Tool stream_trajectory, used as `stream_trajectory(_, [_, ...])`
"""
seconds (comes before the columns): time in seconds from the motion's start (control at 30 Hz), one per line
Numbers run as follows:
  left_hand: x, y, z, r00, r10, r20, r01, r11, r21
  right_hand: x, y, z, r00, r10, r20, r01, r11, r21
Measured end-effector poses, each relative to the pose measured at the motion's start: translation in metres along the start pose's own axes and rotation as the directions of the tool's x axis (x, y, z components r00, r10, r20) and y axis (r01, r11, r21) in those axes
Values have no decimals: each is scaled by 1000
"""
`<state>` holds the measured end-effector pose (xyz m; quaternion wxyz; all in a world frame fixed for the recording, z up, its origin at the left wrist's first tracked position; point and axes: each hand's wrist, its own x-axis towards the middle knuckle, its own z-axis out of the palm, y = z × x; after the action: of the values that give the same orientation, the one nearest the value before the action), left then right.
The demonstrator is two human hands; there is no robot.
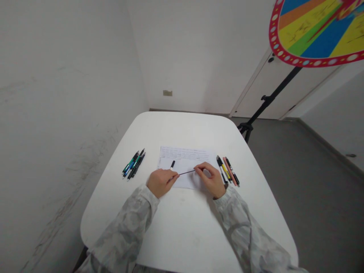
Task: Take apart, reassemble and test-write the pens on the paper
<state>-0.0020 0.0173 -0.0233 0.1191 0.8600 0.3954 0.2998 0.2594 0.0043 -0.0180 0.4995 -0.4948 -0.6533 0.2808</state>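
A thin dark strand (187, 172) stretches between my two hands above a sheet of paper (184, 153) with lines of writing. My left hand (162, 182) pinches its left end, and my right hand (211, 179) pinches the right end between thumb and fingers. Just beyond my left hand, a pen with a black cap (173, 164) lies on the paper, its lower part hidden by the hand. What the strand is exactly is too small to tell.
On the white table (182, 223), several dark, green and blue pens (134, 165) lie at the left. Several black, yellow, white and pink pens (228, 170) lie beside my right hand. A colourful wheel (315, 32) on a black stand (265, 102) is at the right.
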Motion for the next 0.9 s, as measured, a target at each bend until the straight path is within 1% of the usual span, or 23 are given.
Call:
stream_trajectory(0.13, [0,-1,0,1000,13,-18,-12,999,41,0,4,0,1000,18,-10,-18,1000,22])
stream_trajectory(0.3, [0,-1,0,996,67,-62,-60,992,113,0,11,2,999,40,21,-41,999,32])
stream_trajectory(0.4, [0,-1,-1,994,69,-85,-57,989,137,0,13,-1,998,43,-37,-42,999,33])
stream_trajectory(0.5, [-1,0,-2,995,42,-91,-27,987,160,0,11,-5,990,-21,-137,17,999,-33])
stream_trajectory(0.57, [-1,1,0,998,2,-64,10,981,192,-1,9,-4,983,-115,-143,95,985,-144])
stream_trajectory(0.63, [0,3,3,999,-42,-11,44,971,234,-3,8,2,975,-211,-63,186,942,-278])
stream_trajectory(0.7, [2,6,8,995,-67,68,46,963,264,-5,8,10,962,-268,59,268,875,-404])
stream_trajectory(0.77, [4,9,10,986,-74,151,30,961,276,-7,10,18,950,-270,157,312,804,-505])
stream_trajectory(0.8, [4,9,11,980,-76,181,23,960,278,-8,11,21,947,-259,187,320,775,-544])
stream_trajectory(0.9, [6,11,11,971,-82,222,18,961,275,-9,12,24,948,-222,228,317,726,-610])
